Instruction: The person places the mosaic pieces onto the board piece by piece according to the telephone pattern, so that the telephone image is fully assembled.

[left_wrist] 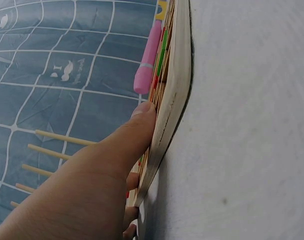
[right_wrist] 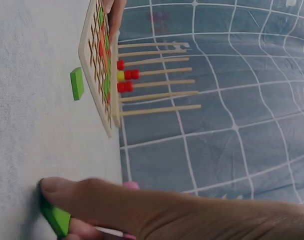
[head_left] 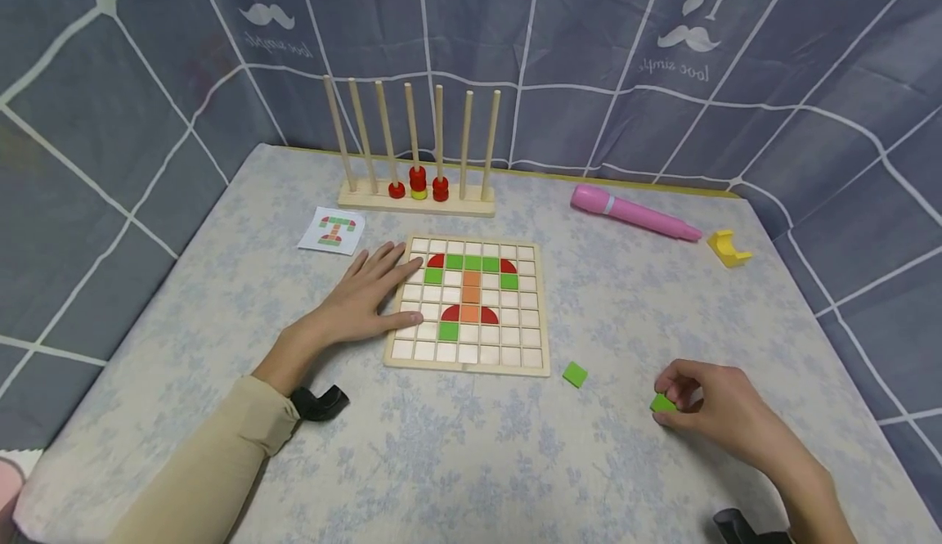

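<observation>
A square wooden grid board lies mid-table, bearing a T-like pattern of green squares, orange squares and red quarter-round tiles. My left hand rests on the board's left edge with fingers spread and straight; in the left wrist view its thumb touches the rim. To the right of the board, my right hand pinches a green square tile between thumb and fingers, low over the table. In the right wrist view part of that tile shows beneath the thumb. Another green tile lies loose between the board and this hand.
Behind the board stands a wooden peg rack with red and yellow beads. A pattern card lies left of it. At the back right are a pink marker-like stick and a yellow block. A blue curtain hangs behind the table.
</observation>
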`<action>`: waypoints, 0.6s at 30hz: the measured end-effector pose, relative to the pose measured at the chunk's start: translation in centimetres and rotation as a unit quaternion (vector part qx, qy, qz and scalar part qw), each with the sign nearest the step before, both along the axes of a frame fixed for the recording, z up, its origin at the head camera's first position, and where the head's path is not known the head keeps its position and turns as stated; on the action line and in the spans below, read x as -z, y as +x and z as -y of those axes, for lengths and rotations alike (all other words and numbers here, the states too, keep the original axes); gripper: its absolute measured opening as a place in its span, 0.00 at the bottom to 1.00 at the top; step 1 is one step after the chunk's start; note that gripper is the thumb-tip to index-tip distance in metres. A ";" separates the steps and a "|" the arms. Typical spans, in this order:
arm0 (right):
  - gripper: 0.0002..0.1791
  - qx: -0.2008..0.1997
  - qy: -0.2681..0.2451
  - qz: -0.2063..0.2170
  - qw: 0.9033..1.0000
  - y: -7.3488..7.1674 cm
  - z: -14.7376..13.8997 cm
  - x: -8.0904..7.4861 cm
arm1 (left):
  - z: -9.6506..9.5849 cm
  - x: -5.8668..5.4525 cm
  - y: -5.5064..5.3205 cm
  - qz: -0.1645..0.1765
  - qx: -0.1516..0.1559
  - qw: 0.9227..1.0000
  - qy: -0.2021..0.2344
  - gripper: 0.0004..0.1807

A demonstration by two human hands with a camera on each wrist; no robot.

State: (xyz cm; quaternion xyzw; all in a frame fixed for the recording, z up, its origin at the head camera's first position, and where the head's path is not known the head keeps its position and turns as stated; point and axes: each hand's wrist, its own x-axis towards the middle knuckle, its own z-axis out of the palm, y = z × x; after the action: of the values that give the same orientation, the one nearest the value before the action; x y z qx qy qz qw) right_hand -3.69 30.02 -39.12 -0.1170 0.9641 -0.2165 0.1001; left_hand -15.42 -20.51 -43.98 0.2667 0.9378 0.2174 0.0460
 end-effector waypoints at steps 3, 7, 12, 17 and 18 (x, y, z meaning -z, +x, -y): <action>0.17 -0.025 -0.026 -0.038 0.999 -0.6 0.8 0.0 | 0.0 -0.1 0.0 0.001 0.002 1.000 0.003 0.50; 0.16 -0.071 -0.062 -0.080 0.992 -2.1 3.1 -0.1 | 0.1 0.0 0.0 0.001 0.001 1.000 0.004 0.50; 0.15 -0.122 -0.081 -0.106 0.984 -4.7 7.6 -0.3 | 0.0 0.0 0.1 0.002 0.001 1.000 0.004 0.50; 0.14 -0.170 -0.106 -0.108 0.974 -7.1 12.5 -0.6 | 0.0 -0.2 0.1 0.004 0.000 1.000 0.005 0.50; 0.13 -0.177 -0.108 -0.106 0.972 -7.4 13.4 -0.7 | 0.1 -0.2 0.1 0.004 -0.001 1.000 0.006 0.50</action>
State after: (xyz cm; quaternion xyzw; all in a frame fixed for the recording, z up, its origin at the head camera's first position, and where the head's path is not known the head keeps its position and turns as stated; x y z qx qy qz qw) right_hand -11.14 16.62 -38.41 -0.3182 0.9040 -0.2847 0.0203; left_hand -15.31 -20.58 -43.76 0.2655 0.9365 0.2240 0.0475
